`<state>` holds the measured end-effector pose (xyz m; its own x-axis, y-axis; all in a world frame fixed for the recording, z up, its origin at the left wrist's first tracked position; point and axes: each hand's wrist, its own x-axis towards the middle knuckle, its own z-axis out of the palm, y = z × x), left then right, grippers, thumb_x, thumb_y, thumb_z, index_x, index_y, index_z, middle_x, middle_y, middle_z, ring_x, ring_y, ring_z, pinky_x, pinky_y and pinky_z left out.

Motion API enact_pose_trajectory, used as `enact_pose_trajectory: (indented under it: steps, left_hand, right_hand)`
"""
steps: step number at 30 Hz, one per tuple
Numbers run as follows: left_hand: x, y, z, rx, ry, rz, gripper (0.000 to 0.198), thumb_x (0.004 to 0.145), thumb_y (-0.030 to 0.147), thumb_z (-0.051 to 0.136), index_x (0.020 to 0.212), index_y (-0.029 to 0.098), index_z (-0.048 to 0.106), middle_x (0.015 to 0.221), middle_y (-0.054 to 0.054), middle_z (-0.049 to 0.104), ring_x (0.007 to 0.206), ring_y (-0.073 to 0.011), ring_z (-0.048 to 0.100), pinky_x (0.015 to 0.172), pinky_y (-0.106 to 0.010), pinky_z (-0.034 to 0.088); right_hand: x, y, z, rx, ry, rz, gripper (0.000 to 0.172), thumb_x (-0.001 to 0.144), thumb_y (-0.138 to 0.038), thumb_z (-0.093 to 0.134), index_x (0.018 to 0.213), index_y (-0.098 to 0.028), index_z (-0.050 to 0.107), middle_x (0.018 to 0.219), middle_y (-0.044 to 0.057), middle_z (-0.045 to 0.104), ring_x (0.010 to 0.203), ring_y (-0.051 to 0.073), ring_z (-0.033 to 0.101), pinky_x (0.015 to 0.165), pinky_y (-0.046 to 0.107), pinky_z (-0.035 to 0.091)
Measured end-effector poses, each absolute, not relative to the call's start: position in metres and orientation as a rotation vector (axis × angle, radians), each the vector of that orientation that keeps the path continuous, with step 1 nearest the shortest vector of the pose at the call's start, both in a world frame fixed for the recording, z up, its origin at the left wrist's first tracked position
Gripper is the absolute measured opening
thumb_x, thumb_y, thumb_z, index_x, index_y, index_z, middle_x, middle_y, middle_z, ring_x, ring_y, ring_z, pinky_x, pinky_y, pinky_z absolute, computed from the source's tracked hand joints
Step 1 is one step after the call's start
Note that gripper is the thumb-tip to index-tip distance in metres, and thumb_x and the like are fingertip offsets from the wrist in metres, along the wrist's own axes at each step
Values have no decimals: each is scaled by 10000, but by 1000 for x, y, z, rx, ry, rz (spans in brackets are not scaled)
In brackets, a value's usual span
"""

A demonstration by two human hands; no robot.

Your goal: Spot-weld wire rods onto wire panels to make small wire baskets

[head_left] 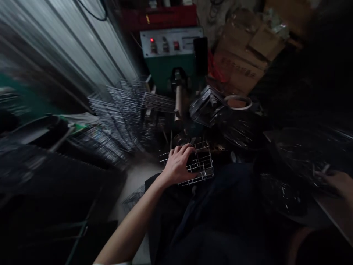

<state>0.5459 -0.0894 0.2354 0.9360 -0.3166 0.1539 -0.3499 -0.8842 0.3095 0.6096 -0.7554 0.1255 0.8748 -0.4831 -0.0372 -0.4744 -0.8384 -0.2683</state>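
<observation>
My left hand (178, 165) grips a small wire rack (203, 162) with a square grid of shiny rods. Its fingers lie over the far edge and the thumb is at the near side. The rack is low in front of my lap, just below the machine's metal arm (179, 99). Far to the right, my right hand (338, 183) reaches over a dark heap of small metal pieces (306, 165). A small pale piece (325, 168) shows by its fingertips, but blur hides whether the fingers hold it.
A green machine (160, 68) with a lit red lamp stands ahead. Stacked wire grids (118, 110) are at its left. On its right are a bagged bundle (206, 106), a round tub (237, 103) and cardboard boxes (239, 55). A black pan-like container (35, 129) sits at left.
</observation>
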Motion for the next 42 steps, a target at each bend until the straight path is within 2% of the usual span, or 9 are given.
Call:
enact_pose_trajectory:
  steps: [3,6,9,12,15,18,20,27,42]
  left_hand:
    - [555,-75,221,2757,-409,172,741,588,425,811,1239,245,508,1483,-111,450,1272,-357,422,1061,-506,335]
    - [565,-64,202,2756,-336,178,704,580,408,815,1198,227,529,1486,-118,446,1279,-356,415,1081,-522,318]
    - [569,-57,189,2757,-282,173,714,575,404,815,1200,216,527,1505,-121,432,1298,-355,400,1085,-524,316]
    - [568,-49,186,2760,-263,150,723,560,392,820,1198,215,529,1504,-121,438,1294,-344,407,1081,-509,323]
    - [567,-41,186,2756,-267,118,756,543,387,826,1214,215,522,1497,-118,447,1276,-338,423,1067,-490,339]
    - [568,-33,184,2748,-276,110,776,544,402,824,1230,215,512,1498,-121,444,1272,-345,424,1060,-493,337]
    - [570,-29,182,2741,-279,109,772,550,413,822,1231,222,512,1499,-123,443,1272,-347,425,1059,-497,333]
    - [576,-18,181,2735,-263,85,799,551,411,825,1258,221,506,1516,-124,422,1260,-357,431,1041,-502,350]
    - [601,7,184,2761,-304,60,789,563,415,826,1264,243,507,1523,-110,423,1278,-355,431,1029,-491,366]
  right_hand:
    - [626,-718,134,-2266,905,-149,580,514,-785,754,598,-213,702,806,415,648,704,361,703,586,517,398]
    - [633,-609,151,-1944,448,-96,520,473,-614,893,807,-255,719,869,307,702,553,223,631,528,439,425]
    - [624,-475,172,-1805,52,203,476,612,-587,850,886,-223,712,785,159,712,513,175,599,469,332,466]
    - [611,-375,187,-1688,-323,520,442,794,-567,727,1025,-190,720,919,114,736,746,219,709,683,347,587]
    - [612,-322,186,-1739,-628,544,332,915,-482,627,1044,-192,725,947,68,739,859,212,711,809,346,579]
    - [620,-294,172,-1880,-820,267,235,950,-402,600,971,-211,737,918,40,735,868,201,697,835,331,560]
    - [624,-283,159,-1919,-929,122,206,956,-347,603,1080,-238,725,1026,46,735,960,214,690,888,352,551]
    - [612,-263,122,-1892,-1117,-205,443,989,-150,501,1394,-318,561,1237,48,690,1129,211,651,978,409,543]
    - [617,-226,113,-1819,-805,-300,334,979,-191,520,1253,-303,674,1150,52,721,1058,225,683,958,415,560]
